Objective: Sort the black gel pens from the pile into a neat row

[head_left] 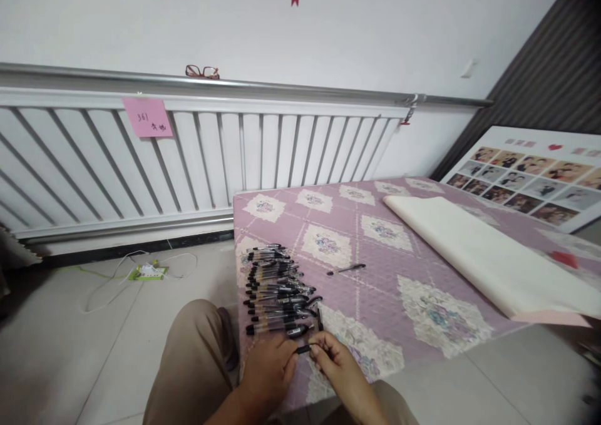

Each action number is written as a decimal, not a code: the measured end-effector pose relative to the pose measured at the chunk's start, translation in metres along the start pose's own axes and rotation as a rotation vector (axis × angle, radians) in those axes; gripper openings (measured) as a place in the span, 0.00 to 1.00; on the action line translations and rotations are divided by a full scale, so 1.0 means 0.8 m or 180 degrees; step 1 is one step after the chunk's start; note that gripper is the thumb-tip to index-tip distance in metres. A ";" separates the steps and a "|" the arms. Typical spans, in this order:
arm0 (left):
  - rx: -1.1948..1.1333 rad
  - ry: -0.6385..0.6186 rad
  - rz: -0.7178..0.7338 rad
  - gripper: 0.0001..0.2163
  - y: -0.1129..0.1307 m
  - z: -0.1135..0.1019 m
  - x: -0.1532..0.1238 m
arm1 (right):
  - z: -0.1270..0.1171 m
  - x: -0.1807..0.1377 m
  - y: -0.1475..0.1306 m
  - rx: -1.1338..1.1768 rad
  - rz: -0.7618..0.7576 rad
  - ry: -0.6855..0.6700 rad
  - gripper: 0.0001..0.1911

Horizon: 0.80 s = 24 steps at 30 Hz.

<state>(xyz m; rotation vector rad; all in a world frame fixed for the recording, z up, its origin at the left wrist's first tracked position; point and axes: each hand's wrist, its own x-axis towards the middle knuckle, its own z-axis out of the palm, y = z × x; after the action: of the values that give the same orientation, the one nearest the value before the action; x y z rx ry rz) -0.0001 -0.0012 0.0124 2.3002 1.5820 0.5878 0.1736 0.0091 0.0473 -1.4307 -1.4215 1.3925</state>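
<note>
My left hand [267, 367] is closed around a black pen [304, 349], hiding much of its length. The fingertips of my right hand [334, 361] pinch the pen's other end. Just beyond my hands, several clear-barrelled pens with black ends [277, 287] lie side by side in a long row near the left edge of the surface. A small black piece, perhaps a cap [320, 319], rests just past my right fingers. One pen [346, 268] lies apart, to the right of the row.
A purple flowered cloth [375, 287] covers the low surface in front of me. On its right lies a folded cream sheet [483, 250], with a photo board [526, 178] behind. A white radiator [263, 149] lines the wall; a power strip [149, 273] with cords sits on the floor.
</note>
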 end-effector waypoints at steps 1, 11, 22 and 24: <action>-0.0003 0.0004 -0.0016 0.09 0.000 0.000 0.000 | 0.000 0.000 -0.002 0.0034 -0.0039 0.0037 0.11; -0.0099 0.0103 0.0016 0.08 -0.001 0.003 -0.001 | 0.006 0.008 0.007 -0.0467 -0.0301 0.0262 0.17; -0.0036 0.0035 -0.0041 0.08 0.002 -0.002 0.000 | -0.003 0.004 0.012 0.0321 0.0078 0.0031 0.13; -0.0024 0.0031 -0.0069 0.08 0.003 -0.002 0.001 | -0.003 0.006 0.016 0.0407 0.0145 0.0140 0.15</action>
<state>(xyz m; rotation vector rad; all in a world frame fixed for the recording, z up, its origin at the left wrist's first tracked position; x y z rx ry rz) 0.0008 -0.0014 0.0151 2.2753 1.6045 0.5996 0.1782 0.0122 0.0342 -1.4105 -1.2563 1.4446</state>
